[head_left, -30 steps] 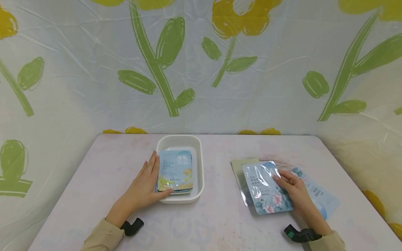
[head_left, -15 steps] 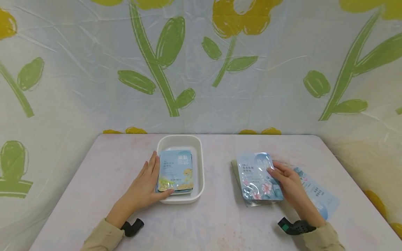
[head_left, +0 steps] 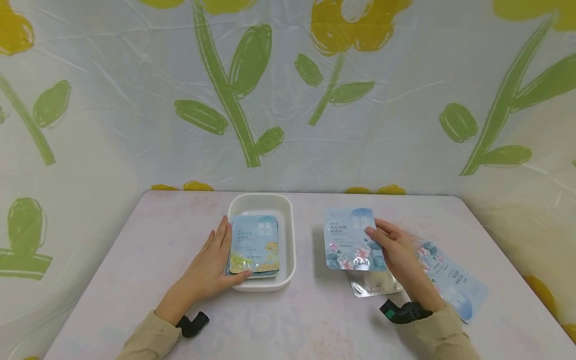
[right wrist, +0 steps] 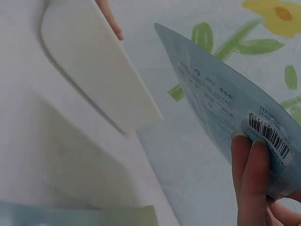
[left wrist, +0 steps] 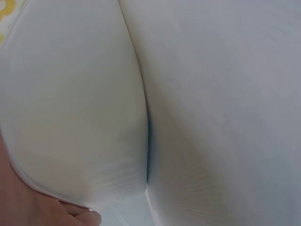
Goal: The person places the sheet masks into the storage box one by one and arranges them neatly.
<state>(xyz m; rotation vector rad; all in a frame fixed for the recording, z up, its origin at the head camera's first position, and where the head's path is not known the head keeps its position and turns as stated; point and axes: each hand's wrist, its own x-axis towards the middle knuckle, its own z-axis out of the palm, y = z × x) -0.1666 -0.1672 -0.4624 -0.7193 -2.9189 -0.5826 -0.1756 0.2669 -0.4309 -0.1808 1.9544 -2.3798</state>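
Observation:
In the head view my right hand (head_left: 400, 255) pinches a blue face mask packet (head_left: 348, 235) with pink flowers at its right edge, above the table. The right wrist view shows the back of that packet (right wrist: 216, 101), with a barcode beside my fingertips. Below it lies a silver-backed packet (head_left: 371, 285), partly hidden. Another blue flowered packet (head_left: 461, 287) lies right of my wrist. My left hand (head_left: 209, 265) rests along the left side of a white tray (head_left: 288, 265), fingers straight, thumb over its front rim. Stacked inside the tray are blue packets (head_left: 254, 245) with yellow print.
The pale table (head_left: 292, 330) runs back to a flower-printed sheet (head_left: 382, 135) that hangs behind it and at both sides. A black wrist band (head_left: 405, 312) sits on the right wrist, another band (head_left: 193, 325) on the left.
My right hand has moved left and away from me with the packet, uncovering more of the silver-backed packet's front end. My left hand has stayed at the tray.

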